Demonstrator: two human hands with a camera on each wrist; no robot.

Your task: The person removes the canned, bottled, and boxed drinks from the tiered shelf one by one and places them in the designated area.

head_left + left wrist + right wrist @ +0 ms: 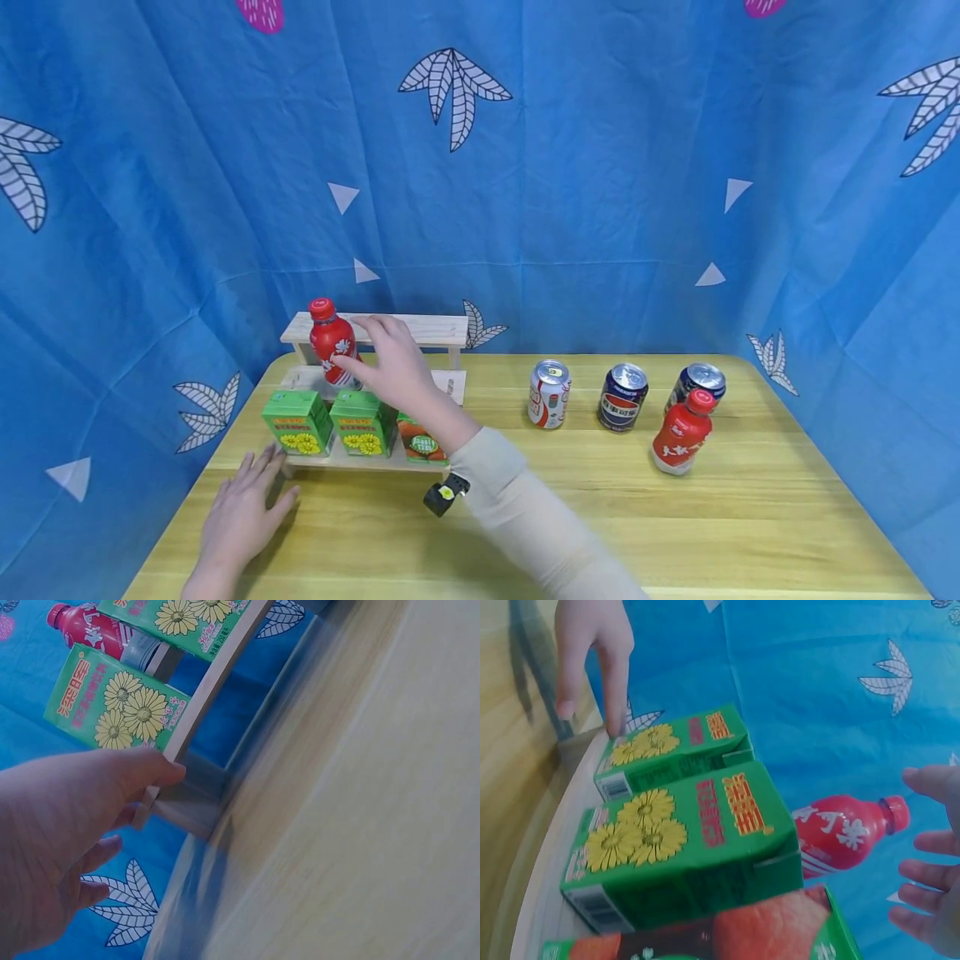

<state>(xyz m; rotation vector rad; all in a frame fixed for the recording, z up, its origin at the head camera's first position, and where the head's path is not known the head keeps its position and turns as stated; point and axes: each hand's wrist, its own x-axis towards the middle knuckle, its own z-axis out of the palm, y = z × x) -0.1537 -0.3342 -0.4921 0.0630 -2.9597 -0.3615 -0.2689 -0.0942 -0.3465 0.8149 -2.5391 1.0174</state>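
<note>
A red bottle [330,340] with a red cap stands on the middle tier of a wooden stepped rack [420,327]. Beside it is my right hand [393,362], its fingers spread; in the right wrist view a gap shows between these fingers [930,855] and the bottle. Along the front tier stand two green drink cartons with yellow flowers, a left one [297,423] and a middle one [362,423], and a carton with a red-brown front [422,439], partly behind my right arm. My left hand [242,510] rests at the rack's front left corner, thumb against its edge in the left wrist view.
On the table [750,517], right of the rack, stand a white-and-red can [550,396], a dark blue can [622,398], another dark can [701,379] and a second red bottle [681,433] in front of it. A blue curtain [570,183] surrounds the table.
</note>
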